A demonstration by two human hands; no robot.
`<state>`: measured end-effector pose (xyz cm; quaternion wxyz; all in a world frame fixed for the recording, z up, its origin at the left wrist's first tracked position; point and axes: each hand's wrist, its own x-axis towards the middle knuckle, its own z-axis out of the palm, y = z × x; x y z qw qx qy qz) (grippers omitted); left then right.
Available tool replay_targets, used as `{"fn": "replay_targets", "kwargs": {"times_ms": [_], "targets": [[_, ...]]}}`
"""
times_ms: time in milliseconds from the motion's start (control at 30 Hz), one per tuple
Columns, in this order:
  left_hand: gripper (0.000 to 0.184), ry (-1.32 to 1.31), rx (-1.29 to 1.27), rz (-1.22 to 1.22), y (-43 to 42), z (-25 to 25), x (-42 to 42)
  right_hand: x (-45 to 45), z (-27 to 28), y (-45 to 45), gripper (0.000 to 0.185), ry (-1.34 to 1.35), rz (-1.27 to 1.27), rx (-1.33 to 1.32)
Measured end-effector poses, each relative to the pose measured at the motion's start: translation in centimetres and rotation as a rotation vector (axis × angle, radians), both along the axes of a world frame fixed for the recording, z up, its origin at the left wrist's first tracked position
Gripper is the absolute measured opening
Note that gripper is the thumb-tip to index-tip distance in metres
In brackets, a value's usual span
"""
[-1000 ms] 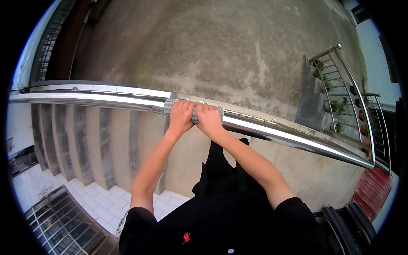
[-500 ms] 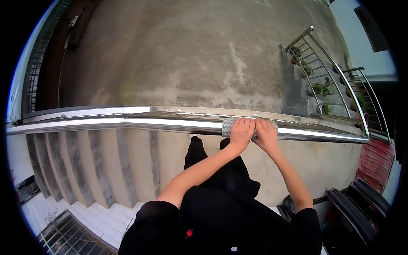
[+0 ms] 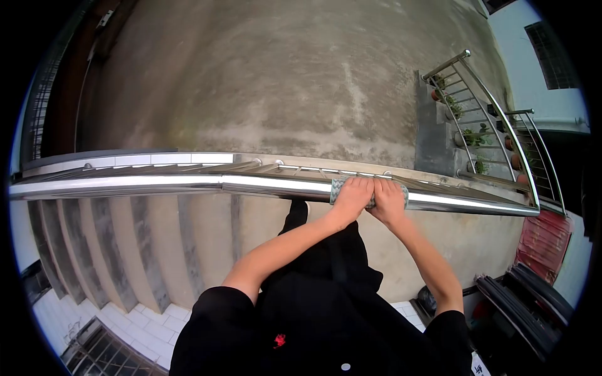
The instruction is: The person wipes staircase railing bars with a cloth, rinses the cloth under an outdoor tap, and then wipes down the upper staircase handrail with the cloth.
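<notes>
A grey-and-white patterned cloth (image 3: 337,189) is wrapped over the shiny metal handrail (image 3: 276,185). My left hand (image 3: 353,199) and my right hand (image 3: 389,199) are side by side on top of it, fingers curled over the rail and closed on the cloth. The hands touch or nearly touch at the thumbs. Cloth shows at both outer sides of the hands; its underside is hidden.
Concrete stairs (image 3: 141,244) descend on the left beneath the handrail. Beyond it lies a concrete yard (image 3: 269,81). Potted plants (image 3: 478,135) stand on steps behind another railing (image 3: 495,103) at right. Dark stacked items (image 3: 523,307) and a red panel (image 3: 544,244) are at lower right.
Both hands and the cloth have slid left along the handrail, closer to its bend. My body has shifted left too. The grip looks the same.
</notes>
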<state>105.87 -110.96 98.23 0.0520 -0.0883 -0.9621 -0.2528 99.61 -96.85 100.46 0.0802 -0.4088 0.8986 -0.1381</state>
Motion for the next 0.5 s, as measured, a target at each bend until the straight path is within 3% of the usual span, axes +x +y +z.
{"fn": "replay_targets", "kwargs": {"times_ms": [100,300,367,500], "targets": [[0.053,-0.057,-0.059,0.045,-8.6,0.8,4.0,3.3,-0.3,-8.8,0.058,0.021,0.059,0.001],[0.051,-0.083,-0.285,0.182,-22.6,2.0,10.5,9.0,-2.1,-24.2,0.035,-0.057,0.151,-0.064],[0.051,-0.067,-0.5,0.199,-25.9,2.6,12.1,10.8,-2.2,-28.5,0.034,-0.034,0.151,-0.106],[0.053,-0.18,-0.594,0.204,-27.6,4.6,12.6,12.0,-2.4,-31.3,0.045,-0.143,0.114,-0.126]]}}
